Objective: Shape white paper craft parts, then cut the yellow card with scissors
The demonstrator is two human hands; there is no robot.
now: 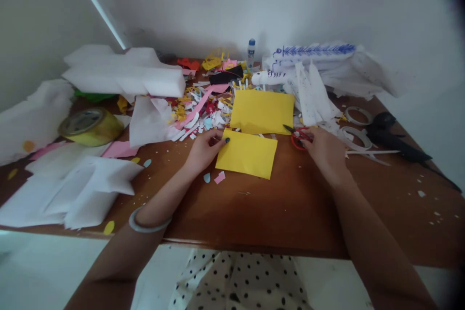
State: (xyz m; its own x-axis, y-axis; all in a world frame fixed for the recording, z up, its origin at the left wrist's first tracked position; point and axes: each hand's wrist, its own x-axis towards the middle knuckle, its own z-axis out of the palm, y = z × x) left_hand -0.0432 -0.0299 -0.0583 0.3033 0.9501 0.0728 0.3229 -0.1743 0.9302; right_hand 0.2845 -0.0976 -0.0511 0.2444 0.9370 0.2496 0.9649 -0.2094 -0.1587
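Between thumb and fingers, my left hand (206,151) pinches the left edge of a yellow sheet of paper (247,154). Behind it, a second yellow sheet (263,111) rests at the edge of the scrap pile, its near edge close to the first one. My right hand (323,151) is closed on the red handles of a pair of scissors (298,138). Their dark blades point left, beside the right corner of the farther sheet and apart from the held one. Small pink (220,177) and blue paper scraps lie just below the held sheet.
Coloured paper scraps (203,106) are heaped at the back, near a glue bottle (251,52). White foam (123,75) and a yellow tape roll (90,126) occupy the left. Tape rings (358,115) and a black glue gun (395,138) lie right on the brown table (254,218).
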